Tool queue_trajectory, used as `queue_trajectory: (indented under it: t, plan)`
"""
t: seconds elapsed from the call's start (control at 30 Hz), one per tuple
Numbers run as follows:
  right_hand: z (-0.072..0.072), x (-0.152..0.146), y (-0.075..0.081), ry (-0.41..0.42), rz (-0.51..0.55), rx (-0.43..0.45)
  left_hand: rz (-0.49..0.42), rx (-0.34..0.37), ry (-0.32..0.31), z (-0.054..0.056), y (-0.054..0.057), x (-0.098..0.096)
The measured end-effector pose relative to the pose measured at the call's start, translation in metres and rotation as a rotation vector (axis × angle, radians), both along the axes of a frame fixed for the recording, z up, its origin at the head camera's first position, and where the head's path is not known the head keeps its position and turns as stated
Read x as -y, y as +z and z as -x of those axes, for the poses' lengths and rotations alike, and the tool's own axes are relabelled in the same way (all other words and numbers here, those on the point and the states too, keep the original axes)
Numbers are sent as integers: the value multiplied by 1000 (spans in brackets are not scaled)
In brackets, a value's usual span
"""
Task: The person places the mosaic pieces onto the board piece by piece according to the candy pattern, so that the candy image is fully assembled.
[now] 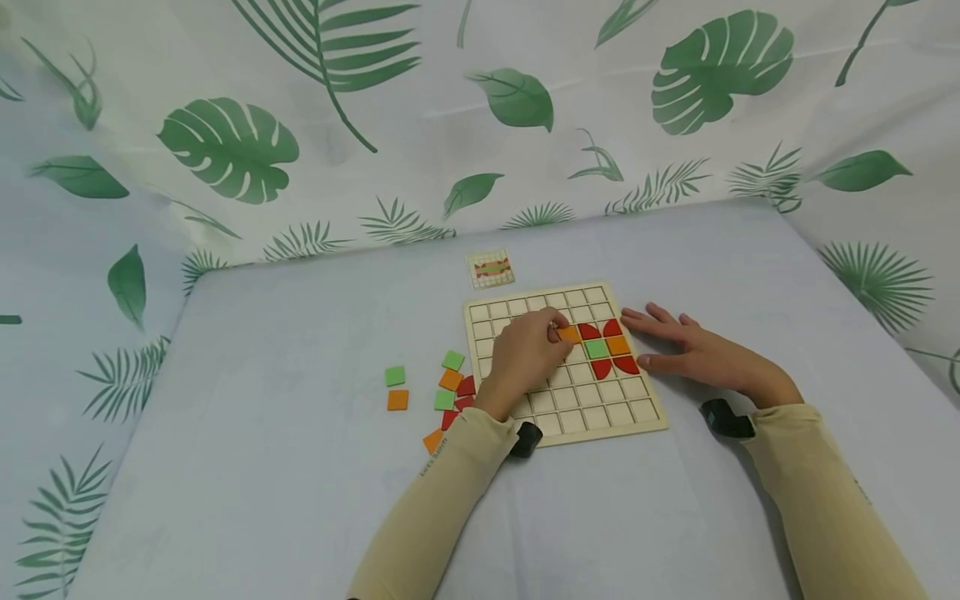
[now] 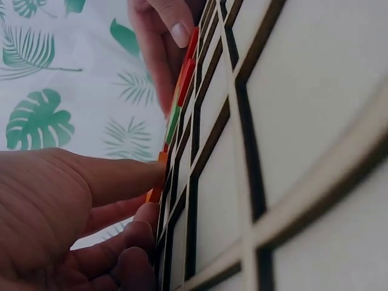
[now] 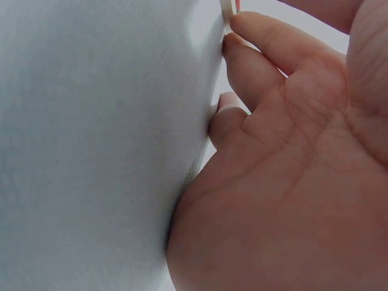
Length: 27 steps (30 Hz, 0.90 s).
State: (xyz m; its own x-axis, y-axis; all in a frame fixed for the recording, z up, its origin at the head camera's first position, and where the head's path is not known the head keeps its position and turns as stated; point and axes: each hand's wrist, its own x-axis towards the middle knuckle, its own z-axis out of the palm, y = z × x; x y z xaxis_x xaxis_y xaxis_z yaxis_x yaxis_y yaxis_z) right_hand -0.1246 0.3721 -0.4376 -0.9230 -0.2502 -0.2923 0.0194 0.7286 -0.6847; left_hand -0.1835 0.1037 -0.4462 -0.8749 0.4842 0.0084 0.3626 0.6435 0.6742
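A pale wooden grid board (image 1: 592,423) lies on the table. Over its middle, my left hand (image 1: 525,354) pinches an orange square tile (image 1: 570,334) between thumb and fingers, right at the grid. To the right of that tile sit a green square tile (image 1: 596,349) and another orange tile (image 1: 618,345), with red rounded pieces (image 1: 626,364) above and below them. My right hand (image 1: 697,354) rests beside the board's right edge, fingers spread and fingertips at the rim. In the left wrist view the held orange tile (image 2: 156,193) stands against the grid, thumb on its near side.
A small pattern card (image 1: 491,268) with a red, orange and green design lies behind the board. Loose green tiles (image 1: 394,376), orange tiles (image 1: 397,400) and red pieces (image 1: 450,418) are scattered left of the board, some partly hidden by the left forearm. Leaf-printed cloth (image 1: 420,150) hangs behind the table.
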Motion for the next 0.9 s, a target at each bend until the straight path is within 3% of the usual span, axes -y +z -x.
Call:
queue_trajectory:
  t: [0.43, 0.53, 0.73, 0.9]
  plan:
    - [-1, 0, 2, 4, 5, -3, -36, -17, 28, 2, -2, 0]
    - [0, 0, 1, 4, 4, -1, -8, -29, 22, 2, -1, 0]
    - [0, 1, 2, 7, 1, -4, 127, -108, -55, 1, 0, -1]
    - [-1, 1, 3, 4, -3, -2, 115, -113, -33, 0, 2, -1]
